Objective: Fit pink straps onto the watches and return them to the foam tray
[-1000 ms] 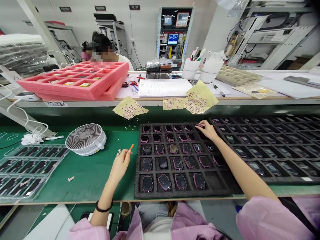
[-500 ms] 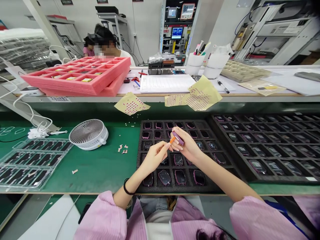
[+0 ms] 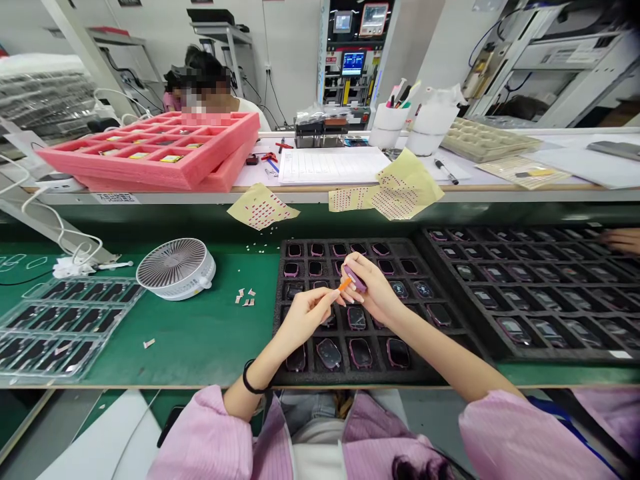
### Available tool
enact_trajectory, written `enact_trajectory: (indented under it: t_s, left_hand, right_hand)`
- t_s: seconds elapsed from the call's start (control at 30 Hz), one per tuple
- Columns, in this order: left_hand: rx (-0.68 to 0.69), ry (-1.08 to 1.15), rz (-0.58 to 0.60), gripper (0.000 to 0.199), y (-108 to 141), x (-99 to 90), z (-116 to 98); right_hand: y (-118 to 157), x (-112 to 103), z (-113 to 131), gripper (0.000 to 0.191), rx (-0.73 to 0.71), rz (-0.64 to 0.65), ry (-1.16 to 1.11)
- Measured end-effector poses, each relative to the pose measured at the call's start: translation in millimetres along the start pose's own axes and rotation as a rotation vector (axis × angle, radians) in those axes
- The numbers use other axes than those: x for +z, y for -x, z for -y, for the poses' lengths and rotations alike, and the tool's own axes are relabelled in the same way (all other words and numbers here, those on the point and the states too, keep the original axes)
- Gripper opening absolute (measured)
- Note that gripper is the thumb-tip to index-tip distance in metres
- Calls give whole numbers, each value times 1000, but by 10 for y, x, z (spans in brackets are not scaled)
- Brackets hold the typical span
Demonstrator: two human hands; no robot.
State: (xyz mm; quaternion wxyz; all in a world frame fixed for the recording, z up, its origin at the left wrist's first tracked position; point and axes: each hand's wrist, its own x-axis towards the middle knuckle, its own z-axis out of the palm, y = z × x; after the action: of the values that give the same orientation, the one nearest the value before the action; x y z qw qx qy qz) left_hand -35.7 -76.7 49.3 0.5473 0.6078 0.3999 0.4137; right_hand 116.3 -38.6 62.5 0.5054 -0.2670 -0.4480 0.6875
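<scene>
My right hand (image 3: 373, 288) is wrapped round a purple watch case (image 3: 356, 279), held on edge above the black foam tray (image 3: 345, 375). In my left hand (image 3: 310, 313), thumb and fingers pinch a small orange stick (image 3: 345, 284). Its tip meets the side of the case near my right fingertips; the exact contact is too small to make out. Below both hands, the tray's pockets carry several purple-rimmed watches (image 3: 361, 353). My forearms and hands hide some of the pockets.
Left stand a white fan (image 3: 176, 268) and a clear tray (image 3: 117, 319) of black parts. Small pinkish pieces (image 3: 246, 297) lie on the green mat. A second foam tray (image 3: 550, 353) is at right, with another person's hand (image 3: 623, 240) beside it. Yellow sticker sheets (image 3: 407, 187) overhang the shelf.
Another person's hand has come into view at the far right, over the second tray. My hands stay nearly in place, with the orange stick shifted slightly against the watch case.
</scene>
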Motion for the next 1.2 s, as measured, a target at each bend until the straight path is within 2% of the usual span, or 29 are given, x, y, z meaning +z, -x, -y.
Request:
enact_trajectory:
  t_s: [0.1,0.27,0.47,0.57,0.67,0.77,0.83,0.87,0.9,0.97,1.03,1.1,1.2]
  left_hand:
    - [4,10,6,46,11,-18,-28]
    - [45,100,1,49,13,48,18]
    - [43,150,-47,51,36,77,49]
    - [21,160,-97,51,8,59,22]
    - [9,156,-127,49,-62,101,28]
    - [-3,186,-145,48,-126,150,93]
    - [-42,216,-178,47,-127,89,162]
    - [-61,202,-203,46,-108,11,202]
    - [-74,157,-236,45,-74,-100,245]
    - [-71,-58,-327,42,27,-398,337]
    - [-95,-393,-420,40,150,-729,429]
    - [-179,-619,-506,38,261,-1000,509]
    - [-301,-753,-525,35,352,-1203,598]
  right_hand:
    - [2,-8,-16,30,19,29,6]
    - [-3,44,-66,35,189,119,-206]
    - [-6,39,-46,35,174,82,-238]
    - [7,26,-31,30,100,32,-157]
    - [43,54,-110,27,36,-50,21]
    - [8,6,-230,30,-10,-42,207]
    - [-120,-183,-240,29,-63,-41,357]
    - [-218,-342,-208,30,-105,-84,461]
    - [-328,-541,-153,31,-162,-165,614]
    - [-552,-1021,0,35,-251,-410,1083]
    - [-716,-1514,143,32,-258,-554,1226]
    - [-793,-1912,208,26,-232,-634,1323]
    - [-791,-2248,159,21,-164,-638,1441]
